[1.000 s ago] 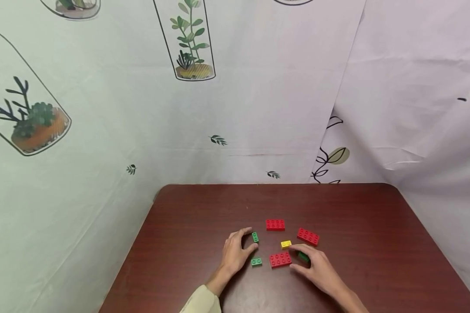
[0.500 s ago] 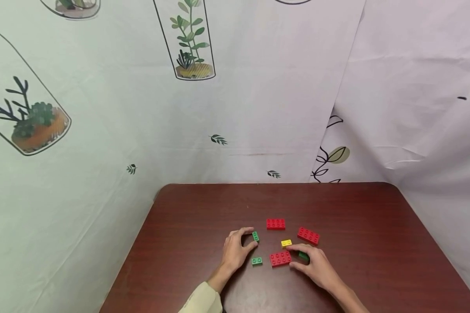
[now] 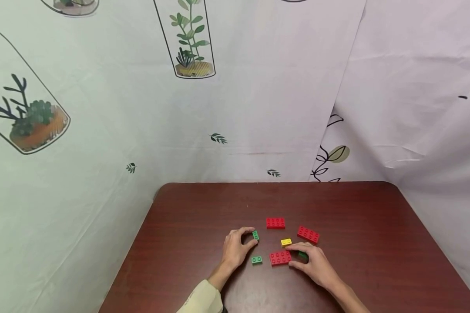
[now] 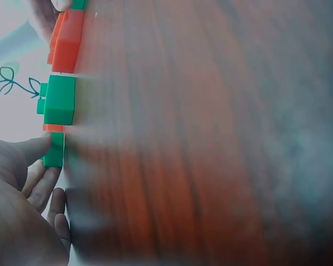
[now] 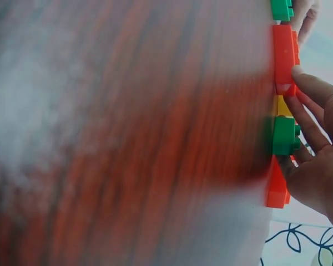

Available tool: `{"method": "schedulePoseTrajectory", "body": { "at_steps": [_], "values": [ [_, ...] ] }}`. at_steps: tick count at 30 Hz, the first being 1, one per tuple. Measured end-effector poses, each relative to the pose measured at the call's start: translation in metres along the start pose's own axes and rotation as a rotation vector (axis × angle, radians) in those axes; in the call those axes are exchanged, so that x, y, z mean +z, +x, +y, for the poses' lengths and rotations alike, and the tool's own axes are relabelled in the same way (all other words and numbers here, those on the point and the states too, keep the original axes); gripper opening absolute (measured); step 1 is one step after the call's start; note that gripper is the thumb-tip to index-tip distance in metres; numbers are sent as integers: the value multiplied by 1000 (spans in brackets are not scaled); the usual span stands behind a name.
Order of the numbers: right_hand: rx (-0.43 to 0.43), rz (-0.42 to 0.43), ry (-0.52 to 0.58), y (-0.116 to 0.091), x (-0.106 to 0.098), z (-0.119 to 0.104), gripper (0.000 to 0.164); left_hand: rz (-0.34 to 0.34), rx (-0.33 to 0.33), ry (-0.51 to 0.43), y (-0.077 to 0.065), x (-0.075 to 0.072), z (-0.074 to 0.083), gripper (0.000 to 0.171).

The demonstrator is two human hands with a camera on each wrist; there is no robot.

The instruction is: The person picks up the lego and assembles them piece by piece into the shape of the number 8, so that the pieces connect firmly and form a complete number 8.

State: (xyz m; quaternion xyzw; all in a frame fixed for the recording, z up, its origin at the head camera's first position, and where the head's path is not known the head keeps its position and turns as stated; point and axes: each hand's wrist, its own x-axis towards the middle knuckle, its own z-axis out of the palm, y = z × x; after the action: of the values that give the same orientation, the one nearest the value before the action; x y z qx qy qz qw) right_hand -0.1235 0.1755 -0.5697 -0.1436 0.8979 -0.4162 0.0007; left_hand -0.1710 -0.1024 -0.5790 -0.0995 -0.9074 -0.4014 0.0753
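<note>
My left hand (image 3: 233,252) pinches a small green brick (image 3: 255,235) lengthwise between thumb and index finger on the table. A second small green brick (image 3: 256,260) lies just nearer to me, apart from the hand. My right hand (image 3: 316,265) has its thumb and index finger at the right end of a red brick (image 3: 280,258), one on each side; in the right wrist view the thumb touches this red brick (image 5: 283,52). The index fingertip is close to a yellow brick (image 3: 286,242). Under the right palm sits a darker green brick (image 3: 303,255), partly hidden.
Two more red bricks lie farther back, one straight ahead (image 3: 275,223) and one angled to the right (image 3: 308,234). The brown wooden table (image 3: 188,226) meets a printed white cloth (image 3: 250,108) behind and at both sides.
My left thumb and index finger have closed in on the green brick. The right index finger has shifted slightly left, to behind the red brick. The bricks stay in place.
</note>
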Motion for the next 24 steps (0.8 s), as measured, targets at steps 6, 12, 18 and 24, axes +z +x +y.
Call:
{"method": "schedulePoseTrajectory", "body": {
  "at_steps": [6, 12, 18, 24],
  "values": [
    [-27, 11, -7, 1, 1, -1, 37, 0, 25, -31, -3, -1, 2, 31],
    [-56, 35, -25, 2, 2, -1, 36, 8, 42, -49, -4, 1, 7, 31],
    [-44, 38, -31, 4, 4, -2, 34, -23, 41, -97, -5, 1, 12, 32],
    [-42, 40, -35, 5, 5, -2, 34, -65, 55, -137, -9, 0, 16, 31]
  ]
}}
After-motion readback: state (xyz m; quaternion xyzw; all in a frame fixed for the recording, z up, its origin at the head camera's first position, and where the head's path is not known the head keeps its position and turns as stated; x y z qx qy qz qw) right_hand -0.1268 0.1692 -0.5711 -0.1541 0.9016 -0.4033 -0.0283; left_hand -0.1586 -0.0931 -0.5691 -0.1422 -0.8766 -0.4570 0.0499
